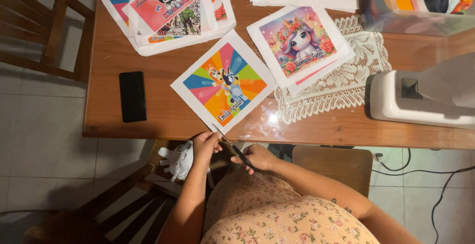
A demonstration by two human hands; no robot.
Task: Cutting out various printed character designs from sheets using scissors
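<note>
I see my right hand (257,157) at the counter's (148,61) near edge, its fingers closed around the dark handles of scissors (232,147). The blades point toward 11 o'clock, their tip touching the bottom corner of a white print (223,86) with a rainbow-burst cartoon. My left hand (205,145) sits just at 9 o'clock of the scissors, fingers pinched shut near that same corner; I cannot tell whether they actually grip the fabric or the blade. The print lies tilted like a diamond, mid-counter.

At 2 o'clock from it lies a unicorn print (300,43) on a small stack, partly over a lace doily (346,80). At 11 o'clock sits a messy pile (168,11) of more prints. A black phone (132,96) lies at 9 o'clock of the rainbow print, well apart. A white sewing machine (425,98) stands at 3 o'clock. A white bundle (178,161) rests just left of my left hand, below the counter edge.
</note>
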